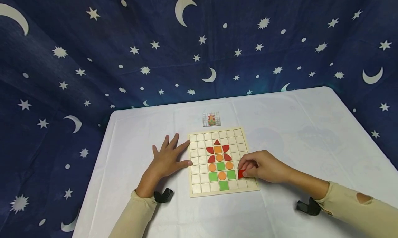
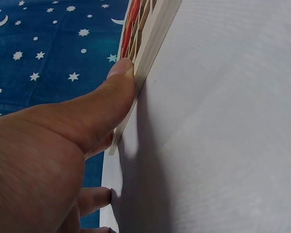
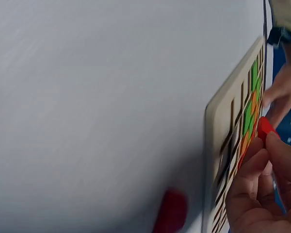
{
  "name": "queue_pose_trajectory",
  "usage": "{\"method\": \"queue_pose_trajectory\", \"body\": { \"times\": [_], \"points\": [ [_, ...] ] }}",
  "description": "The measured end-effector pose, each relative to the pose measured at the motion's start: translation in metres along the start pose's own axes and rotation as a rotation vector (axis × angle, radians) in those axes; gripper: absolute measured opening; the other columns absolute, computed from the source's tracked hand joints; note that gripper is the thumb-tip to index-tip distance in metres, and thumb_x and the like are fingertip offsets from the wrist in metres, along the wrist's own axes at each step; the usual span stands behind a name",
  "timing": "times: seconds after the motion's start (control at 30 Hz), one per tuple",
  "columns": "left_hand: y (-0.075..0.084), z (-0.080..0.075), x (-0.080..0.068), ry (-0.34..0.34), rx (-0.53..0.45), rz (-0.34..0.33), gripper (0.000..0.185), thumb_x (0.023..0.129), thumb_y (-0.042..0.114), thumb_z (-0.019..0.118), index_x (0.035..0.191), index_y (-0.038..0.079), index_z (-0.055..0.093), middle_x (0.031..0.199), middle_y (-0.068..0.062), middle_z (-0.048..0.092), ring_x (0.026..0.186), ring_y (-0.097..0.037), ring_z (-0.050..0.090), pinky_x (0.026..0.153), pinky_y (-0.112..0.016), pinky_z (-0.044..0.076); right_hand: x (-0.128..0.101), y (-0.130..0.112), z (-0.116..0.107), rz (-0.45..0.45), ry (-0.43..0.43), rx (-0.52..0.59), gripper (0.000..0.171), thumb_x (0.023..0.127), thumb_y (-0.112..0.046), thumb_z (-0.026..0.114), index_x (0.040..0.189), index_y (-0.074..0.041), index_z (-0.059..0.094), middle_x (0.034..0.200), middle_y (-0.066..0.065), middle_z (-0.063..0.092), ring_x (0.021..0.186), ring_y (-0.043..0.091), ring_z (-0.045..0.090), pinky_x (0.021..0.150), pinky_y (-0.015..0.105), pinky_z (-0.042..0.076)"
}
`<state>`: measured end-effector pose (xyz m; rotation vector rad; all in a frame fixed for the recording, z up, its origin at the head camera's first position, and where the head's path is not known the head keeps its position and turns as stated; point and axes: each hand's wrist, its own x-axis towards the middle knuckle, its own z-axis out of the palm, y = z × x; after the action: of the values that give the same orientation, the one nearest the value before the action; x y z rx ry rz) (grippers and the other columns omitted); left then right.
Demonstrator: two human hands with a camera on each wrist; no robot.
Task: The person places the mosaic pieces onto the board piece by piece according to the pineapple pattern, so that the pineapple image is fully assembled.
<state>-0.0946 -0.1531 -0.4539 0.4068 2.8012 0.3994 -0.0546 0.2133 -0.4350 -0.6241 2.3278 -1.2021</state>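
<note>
Right hand [image 1: 264,167] pinches a red piece [image 1: 241,173] low over the board [image 1: 199,188], just right of the green squares. Left hand [image 1: 168,158] lies flat, fingers spread, bracing the board's left edge. Placing step, I'd say: next it must seat squarely in a free cell, matching the card [image 1: 211,119] beyond.

No words, numbers, labels or brands can be read in any view. The only sign-like thing is the small card [image 1: 211,119] lying on the table just beyond the board [image 1: 199,191]: it bears a grid with a coloured figure, no lettering. The cloth [image 1: 93,58] behind the board shows printed moons, stars and dots only.
</note>
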Motion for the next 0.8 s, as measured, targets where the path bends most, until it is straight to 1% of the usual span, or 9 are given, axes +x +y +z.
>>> {"method": "queue_pose_trajectory", "body": {
  "times": [0.1,0.17,0.27,0.4,0.6,0.8],
  "points": [
    [0.0,0.0,0.0,0.001,0.002,-0.001,0.085,0.083,0.068,0.071,0.156,0.037,0.041,0.172,-0.011,0.017,0.158,-0.046,0.007,0.108,-0.087,0.006,0.004,-0.005,0.01,-0.042,-0.001,-0.001,0.013,0.086,-0.012,0.082,0.091,-0.023,0.078,0.081,-0.009,0.07,0.069,0.002,0.058,0.063,0.02,0.05],
    [0.0,0.0,0.0,-0.001,0.001,-0.003,0.085,0.083,0.068,0.072,0.156,0.037,0.041,0.172,-0.011,0.017,0.158,-0.046,0.007,0.108,-0.086,0.006,0.005,-0.008,0.015,-0.055,-0.005,-0.002,0.012,0.085,-0.012,0.082,0.089,-0.023,0.079,0.079,-0.009,0.07,0.066,0.001,0.058,0.061,0.019,0.049],
    [-0.001,0.001,0.0,-0.002,-0.004,-0.007,0.085,0.082,0.068,0.072,0.156,0.038,0.042,0.172,-0.011,0.017,0.158,-0.046,0.006,0.108,-0.086,0.005,0.007,-0.011,0.021,-0.055,-0.025,-0.007,0.012,0.085,-0.01,0.082,0.087,-0.021,0.079,0.074,-0.008,0.071,0.062,0.0,0.057,0.058,0.019,0.048],
    [0.0,0.0,0.0,0.004,-0.004,-0.005,0.085,0.082,0.067,0.072,0.156,0.037,0.043,0.172,-0.012,0.017,0.157,-0.047,0.007,0.108,-0.087,0.005,0.008,-0.014,0.028,-0.07,-0.034,-0.051,0.016,0.084,-0.005,0.082,0.081,-0.02,0.077,0.067,-0.01,0.069,0.06,-0.002,0.055,0.057,0.018,0.048],
    [0.0,0.0,0.001,0.013,-0.001,-0.003,0.083,0.083,0.066,0.073,0.155,0.037,0.044,0.171,-0.013,0.019,0.157,-0.047,0.009,0.107,-0.087,0.007,0.01,-0.016,0.035,-0.112,0.013,-0.115,0.023,0.079,0.001,0.081,0.075,-0.021,0.076,0.063,-0.016,0.062,0.059,-0.003,0.05,0.055,0.018,0.046],
    [0.0,0.0,0.001,0.017,-0.009,-0.003,0.085,0.082,0.066,0.074,0.155,0.037,0.044,0.171,-0.013,0.019,0.157,-0.048,0.008,0.108,-0.087,0.006,0.008,-0.016,0.035,-0.111,0.056,-0.238,0.019,0.08,-0.008,0.084,0.075,-0.025,0.077,0.067,-0.02,0.062,0.063,-0.003,0.049,0.056,0.018,0.046]
  ]
}}
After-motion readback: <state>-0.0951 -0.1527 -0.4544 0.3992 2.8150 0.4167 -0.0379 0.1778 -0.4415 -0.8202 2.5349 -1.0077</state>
